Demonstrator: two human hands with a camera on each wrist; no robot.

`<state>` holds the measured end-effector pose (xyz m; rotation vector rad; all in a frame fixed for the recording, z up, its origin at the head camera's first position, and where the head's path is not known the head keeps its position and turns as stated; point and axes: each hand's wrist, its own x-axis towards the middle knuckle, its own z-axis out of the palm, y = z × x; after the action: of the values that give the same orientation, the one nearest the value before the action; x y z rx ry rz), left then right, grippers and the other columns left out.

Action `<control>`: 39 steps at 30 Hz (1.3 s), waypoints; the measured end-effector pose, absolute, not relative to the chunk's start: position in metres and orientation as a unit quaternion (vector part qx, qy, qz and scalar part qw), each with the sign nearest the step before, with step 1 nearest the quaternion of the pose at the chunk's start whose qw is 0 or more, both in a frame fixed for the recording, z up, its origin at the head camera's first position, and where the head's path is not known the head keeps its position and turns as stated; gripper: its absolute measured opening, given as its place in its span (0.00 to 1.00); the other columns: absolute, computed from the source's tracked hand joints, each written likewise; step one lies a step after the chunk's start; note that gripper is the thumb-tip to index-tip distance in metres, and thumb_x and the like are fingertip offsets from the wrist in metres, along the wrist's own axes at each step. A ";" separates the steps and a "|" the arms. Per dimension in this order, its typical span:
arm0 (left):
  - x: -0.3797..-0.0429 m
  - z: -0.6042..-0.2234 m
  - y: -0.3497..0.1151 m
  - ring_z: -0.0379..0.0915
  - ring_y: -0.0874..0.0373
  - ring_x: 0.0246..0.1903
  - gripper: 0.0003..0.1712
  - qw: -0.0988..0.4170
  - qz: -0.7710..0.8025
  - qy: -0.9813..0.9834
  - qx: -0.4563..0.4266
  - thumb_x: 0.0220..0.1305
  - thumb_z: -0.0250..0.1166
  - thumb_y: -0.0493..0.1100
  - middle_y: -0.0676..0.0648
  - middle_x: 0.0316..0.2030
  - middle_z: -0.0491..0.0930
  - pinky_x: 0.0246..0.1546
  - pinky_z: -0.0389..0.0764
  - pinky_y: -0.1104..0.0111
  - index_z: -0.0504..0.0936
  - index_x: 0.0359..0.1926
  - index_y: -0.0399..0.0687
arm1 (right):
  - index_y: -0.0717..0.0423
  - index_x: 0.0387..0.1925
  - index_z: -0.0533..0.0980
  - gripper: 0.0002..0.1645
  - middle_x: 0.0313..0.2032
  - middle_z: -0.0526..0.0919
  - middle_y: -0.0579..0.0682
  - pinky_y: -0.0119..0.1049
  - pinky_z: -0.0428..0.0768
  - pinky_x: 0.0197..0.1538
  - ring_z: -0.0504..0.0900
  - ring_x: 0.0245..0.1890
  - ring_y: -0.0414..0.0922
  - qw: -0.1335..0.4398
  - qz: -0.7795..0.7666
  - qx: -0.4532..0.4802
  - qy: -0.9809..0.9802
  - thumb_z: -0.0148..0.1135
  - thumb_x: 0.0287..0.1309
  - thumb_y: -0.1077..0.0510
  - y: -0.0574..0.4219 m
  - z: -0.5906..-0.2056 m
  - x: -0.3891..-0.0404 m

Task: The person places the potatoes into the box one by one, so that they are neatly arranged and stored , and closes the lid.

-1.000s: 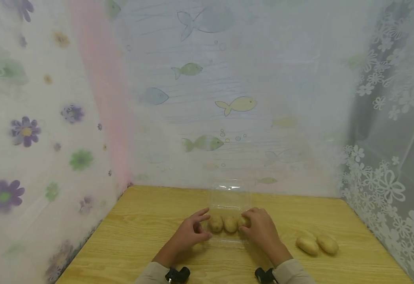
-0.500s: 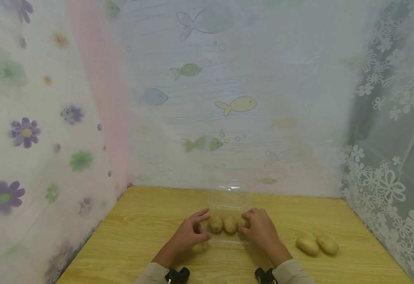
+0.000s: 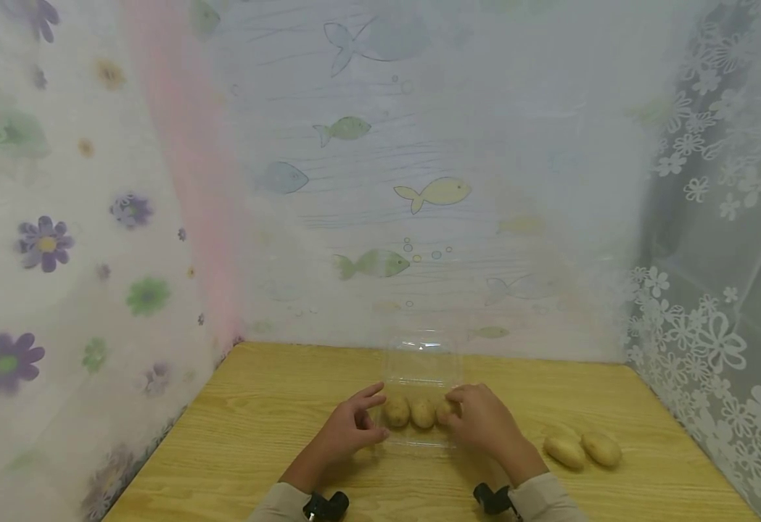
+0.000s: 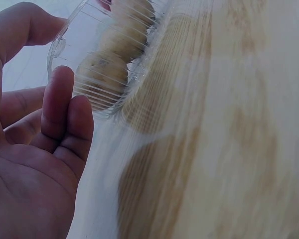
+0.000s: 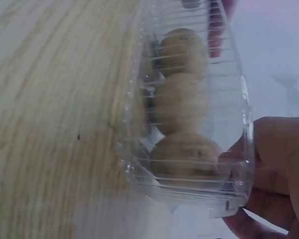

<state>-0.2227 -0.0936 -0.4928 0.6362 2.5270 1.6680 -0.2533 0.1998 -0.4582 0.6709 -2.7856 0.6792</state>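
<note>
A clear plastic clamshell container [image 3: 419, 442] lies on the table with its lid [image 3: 422, 359] raised at the back. Three potatoes sit in a row inside: left [image 3: 397, 412], middle [image 3: 423, 412] and right [image 3: 446, 410]. My left hand [image 3: 347, 426] holds the container's left side; in the left wrist view its bent fingers [image 4: 60, 99] lie along the ribbed wall, with the thumb at the rim. My right hand [image 3: 484, 420] is at the right end, fingers loosely bent; a fingertip [image 5: 231, 157] reaches over the rim beside the nearest potato [image 5: 187, 159].
Two more potatoes, one [image 3: 564, 452] and another [image 3: 601, 449], lie side by side on the wooden table [image 3: 276, 406] to the right of my right hand. Printed curtains [image 3: 380, 181] surround the table at the back and sides.
My right hand has drawn slightly back to the right, its fingers easing off the right potato, which now shows more. The left hand and the container stay in place.
</note>
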 end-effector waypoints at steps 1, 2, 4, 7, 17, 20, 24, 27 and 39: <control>-0.223 -0.493 -0.094 0.74 0.65 0.33 0.39 0.024 0.539 0.817 0.206 0.68 0.72 0.43 0.48 0.81 0.54 0.36 0.81 0.73 0.68 0.75 0.39 | 0.57 0.50 0.87 0.17 0.53 0.89 0.53 0.53 0.80 0.61 0.83 0.56 0.56 0.096 0.239 0.229 -0.939 0.74 0.60 0.55 0.201 -0.456 -0.252; -0.223 -0.493 -0.094 0.74 0.65 0.33 0.39 0.024 0.539 0.816 0.206 0.68 0.72 0.43 0.48 0.81 0.54 0.36 0.81 0.73 0.68 0.75 0.39 | 0.57 0.49 0.88 0.16 0.53 0.89 0.53 0.53 0.80 0.61 0.83 0.56 0.57 0.093 0.248 0.229 -0.937 0.74 0.59 0.57 0.202 -0.455 -0.251; -0.222 -0.493 -0.094 0.74 0.65 0.32 0.39 0.025 0.541 0.815 0.206 0.68 0.72 0.42 0.48 0.81 0.54 0.35 0.81 0.73 0.68 0.75 0.39 | 0.57 0.48 0.88 0.15 0.52 0.89 0.52 0.54 0.80 0.61 0.83 0.56 0.57 0.090 0.259 0.231 -0.934 0.74 0.59 0.60 0.203 -0.452 -0.250; -0.222 -0.493 -0.094 0.73 0.65 0.32 0.39 0.025 0.541 0.815 0.205 0.68 0.72 0.42 0.47 0.81 0.54 0.35 0.80 0.73 0.68 0.75 0.39 | 0.56 0.46 0.89 0.14 0.50 0.90 0.52 0.54 0.81 0.60 0.84 0.55 0.57 0.095 0.262 0.233 -0.932 0.76 0.56 0.62 0.204 -0.451 -0.249; -0.221 -0.492 -0.093 0.73 0.65 0.32 0.41 0.021 0.536 0.820 0.199 0.67 0.73 0.43 0.48 0.81 0.56 0.35 0.80 0.73 0.67 0.76 0.39 | 0.55 0.40 0.89 0.15 0.46 0.90 0.52 0.51 0.83 0.56 0.85 0.50 0.55 0.137 0.241 0.228 -0.933 0.81 0.47 0.63 0.201 -0.456 -0.251; -0.221 -0.492 -0.093 0.73 0.64 0.32 0.41 0.022 0.538 0.819 0.197 0.67 0.73 0.42 0.48 0.81 0.56 0.35 0.80 0.73 0.67 0.76 0.40 | 0.55 0.42 0.88 0.18 0.47 0.90 0.52 0.50 0.83 0.56 0.85 0.51 0.55 0.140 0.234 0.227 -0.935 0.82 0.46 0.62 0.201 -0.458 -0.252; -0.223 -0.494 -0.093 0.73 0.65 0.32 0.41 0.023 0.541 0.817 0.197 0.66 0.73 0.42 0.48 0.81 0.56 0.34 0.80 0.73 0.68 0.76 0.40 | 0.55 0.44 0.88 0.21 0.49 0.90 0.52 0.50 0.83 0.57 0.84 0.51 0.55 0.141 0.233 0.224 -0.936 0.84 0.44 0.61 0.201 -0.462 -0.254; -0.223 -0.495 -0.094 0.73 0.65 0.32 0.41 0.022 0.543 0.815 0.199 0.66 0.74 0.43 0.48 0.81 0.56 0.34 0.79 0.74 0.68 0.76 0.40 | 0.56 0.45 0.88 0.23 0.49 0.89 0.53 0.50 0.83 0.57 0.84 0.51 0.55 0.146 0.235 0.224 -0.935 0.85 0.43 0.61 0.200 -0.464 -0.255; -0.221 -0.492 -0.093 0.74 0.63 0.33 0.41 0.025 0.537 0.821 0.193 0.67 0.73 0.44 0.49 0.81 0.55 0.35 0.80 0.72 0.67 0.76 0.40 | 0.56 0.48 0.87 0.25 0.50 0.89 0.53 0.51 0.83 0.54 0.82 0.50 0.55 0.146 0.232 0.213 -0.938 0.84 0.45 0.61 0.200 -0.466 -0.255</control>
<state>-0.2207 -0.0929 -0.4920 0.5977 2.5383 1.6600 -0.2547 0.2002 -0.4657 0.6136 -2.7004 0.6683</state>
